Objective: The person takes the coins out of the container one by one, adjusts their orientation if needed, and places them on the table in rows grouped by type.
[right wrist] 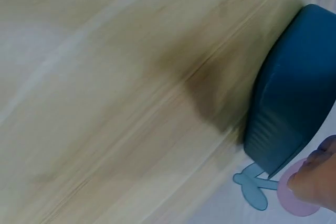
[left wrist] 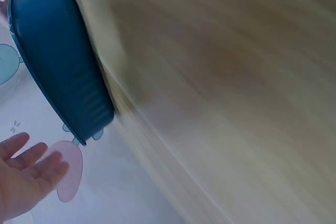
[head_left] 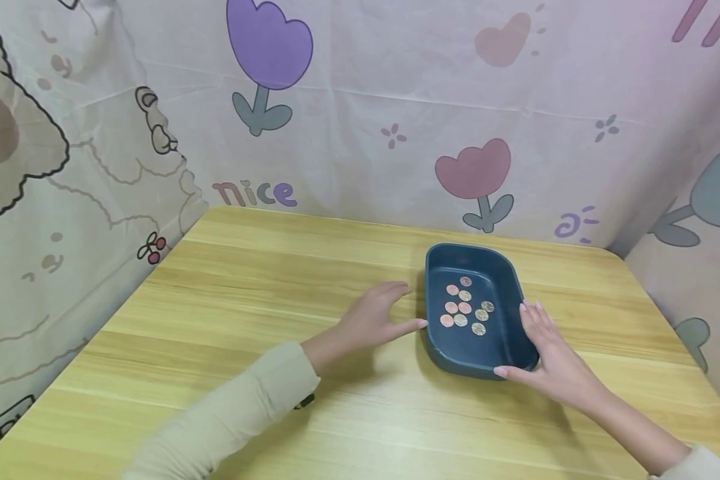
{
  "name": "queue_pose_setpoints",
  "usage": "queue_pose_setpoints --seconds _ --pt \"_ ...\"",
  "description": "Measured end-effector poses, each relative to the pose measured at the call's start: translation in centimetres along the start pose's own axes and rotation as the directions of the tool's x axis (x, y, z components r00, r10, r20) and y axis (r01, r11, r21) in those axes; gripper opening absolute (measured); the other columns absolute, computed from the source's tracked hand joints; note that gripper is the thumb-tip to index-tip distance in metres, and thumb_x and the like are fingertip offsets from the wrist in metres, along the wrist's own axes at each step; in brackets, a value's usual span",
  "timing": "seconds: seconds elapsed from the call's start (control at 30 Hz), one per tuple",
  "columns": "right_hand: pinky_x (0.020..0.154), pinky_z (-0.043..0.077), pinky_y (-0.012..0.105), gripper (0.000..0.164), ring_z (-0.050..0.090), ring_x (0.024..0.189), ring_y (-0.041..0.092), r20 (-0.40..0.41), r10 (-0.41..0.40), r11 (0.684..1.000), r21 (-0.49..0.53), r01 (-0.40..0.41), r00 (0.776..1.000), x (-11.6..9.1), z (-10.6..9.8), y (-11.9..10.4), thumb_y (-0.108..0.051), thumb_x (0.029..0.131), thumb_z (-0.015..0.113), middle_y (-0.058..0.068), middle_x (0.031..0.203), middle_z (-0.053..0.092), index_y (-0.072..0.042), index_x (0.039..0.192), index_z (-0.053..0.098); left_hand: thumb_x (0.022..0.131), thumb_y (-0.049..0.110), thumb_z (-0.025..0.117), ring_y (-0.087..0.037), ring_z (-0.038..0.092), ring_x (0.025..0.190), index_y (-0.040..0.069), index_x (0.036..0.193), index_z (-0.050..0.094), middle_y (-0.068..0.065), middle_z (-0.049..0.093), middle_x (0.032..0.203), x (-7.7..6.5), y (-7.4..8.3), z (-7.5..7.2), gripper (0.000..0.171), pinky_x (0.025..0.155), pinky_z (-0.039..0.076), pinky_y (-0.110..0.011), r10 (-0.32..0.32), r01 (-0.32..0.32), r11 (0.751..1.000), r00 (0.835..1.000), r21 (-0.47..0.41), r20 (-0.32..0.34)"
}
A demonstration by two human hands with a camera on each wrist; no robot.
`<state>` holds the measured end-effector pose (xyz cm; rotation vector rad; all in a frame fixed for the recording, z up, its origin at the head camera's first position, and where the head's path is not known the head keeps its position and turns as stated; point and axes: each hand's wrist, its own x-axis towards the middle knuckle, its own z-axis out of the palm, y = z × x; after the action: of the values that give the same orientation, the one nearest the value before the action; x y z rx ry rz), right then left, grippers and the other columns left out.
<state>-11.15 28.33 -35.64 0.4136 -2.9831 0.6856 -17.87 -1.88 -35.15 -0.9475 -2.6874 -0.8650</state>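
A dark blue rectangular bin [head_left: 456, 350] with rounded corners sits on the right half of the table. On its floor lie several small round coins, some coppery [head_left: 451, 307] and some golden [head_left: 479, 329]. My left hand [head_left: 372, 319] is at the bin's left side, fingers and thumb spread, thumb tip right at the wall. On the other side my right hand [head_left: 555, 363] has straight fingers along the right wall and its thumb at the near rim. Both wrist views show the bin's outer wall [left wrist: 58, 51], with fingers beside it; the coins are hidden there.
The light wood-grain table [head_left: 246, 280] extends left of the bin. A printed cloth [head_left: 360, 147] with flowers hangs along the back and both sides. Beneath the left sleeve [head_left: 246, 400] a small dark object [head_left: 305, 401] partly shows.
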Motion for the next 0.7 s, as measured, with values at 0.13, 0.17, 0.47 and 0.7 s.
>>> queue_pose_setpoints --seconds 0.13,0.17,0.47,0.7 --pt "0.108 0.012 0.064 0.109 -0.003 0.143 0.036 0.019 0.019 1.0 -0.007 -0.018 1.0 -0.3 -0.1 0.5 -0.049 0.073 0.073 0.024 0.153 0.006 0.002 0.146 0.012 0.085 0.038 0.065 -0.021 0.057 0.115 0.003 0.121 0.058 -0.009 0.061 0.123 1.5 0.8 1.1 0.051 0.095 0.048 -0.032 0.03 -0.032 0.997 0.999 -0.073 -0.022" --pt "0.108 0.012 0.064 0.108 -0.003 0.143 0.036 0.022 0.022 1.0 -0.009 -0.021 1.0 -0.3 -0.2 0.6 -0.049 0.073 0.073 0.024 0.153 0.006 0.003 0.146 0.012 0.085 0.036 0.065 -0.021 0.058 0.112 0.003 0.12 0.059 -0.009 0.062 0.121 1.9 1.0 1.4 0.049 0.094 0.049 -0.031 0.036 -0.039 0.996 0.999 -0.086 -0.034" --pt "0.103 0.014 0.069 0.105 -0.003 0.142 0.039 0.046 0.038 0.999 0.022 -0.039 0.998 -0.6 -0.3 1.3 -0.046 0.075 0.072 0.027 0.152 0.009 0.005 0.145 0.014 0.085 0.017 0.067 -0.025 0.063 0.097 -0.004 0.108 0.063 -0.015 0.066 0.105 4.5 2.2 3.3 0.031 0.084 0.053 -0.026 0.053 -0.09 0.967 0.986 -0.238 -0.156" --pt "0.102 0.015 0.07 0.103 0.0 0.142 0.041 0.055 0.05 0.998 0.043 -0.053 0.997 -0.7 -0.4 1.4 -0.045 0.075 0.072 0.029 0.151 0.01 0.005 0.145 0.014 0.085 0.013 0.067 -0.016 0.067 0.084 -0.001 0.104 0.066 -0.012 0.068 0.098 6.4 3.6 5.0 0.024 0.073 0.05 -0.011 -0.125 0.083 0.929 0.988 -0.36 -0.095"
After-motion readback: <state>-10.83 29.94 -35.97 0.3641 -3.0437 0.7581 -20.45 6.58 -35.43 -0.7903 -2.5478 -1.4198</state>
